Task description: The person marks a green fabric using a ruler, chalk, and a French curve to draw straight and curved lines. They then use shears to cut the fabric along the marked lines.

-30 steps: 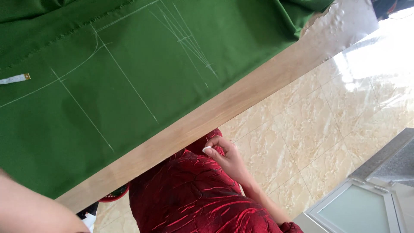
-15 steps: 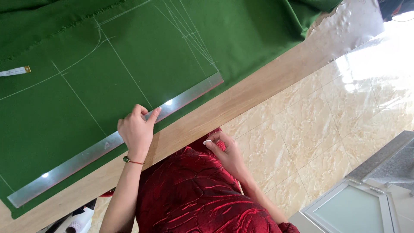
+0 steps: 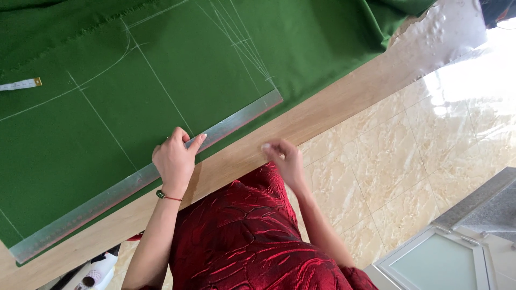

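Green fabric (image 3: 161, 70) marked with pale chalk lines covers most of a wooden table (image 3: 333, 113), leaving a bare strip along the near edge. The end of a white measuring tape (image 3: 21, 84) lies on the cloth at far left, well apart from the hands. Beyond the table edge lie a glossy tiled floor (image 3: 408, 161) and, lower right, a pale framed panel (image 3: 435, 263). The person's red crinkled garment (image 3: 247, 236) fills the lower centre. Nothing lies across the ruler except the hand on it.

A long metal ruler (image 3: 107, 196) lies flat along the cloth's near edge, its long axis running diagonally from lower left to upper right, roughly parallel to the table edge.

The left hand (image 3: 174, 161), with a thin bracelet (image 3: 167, 196) at the wrist, rests on the ruler near its middle, fingers spread and pressed down, gripping nothing. The right hand (image 3: 285, 158) hovers at the table edge, fingertips pinched together on a small pale object (image 3: 265, 146), too small to identify.
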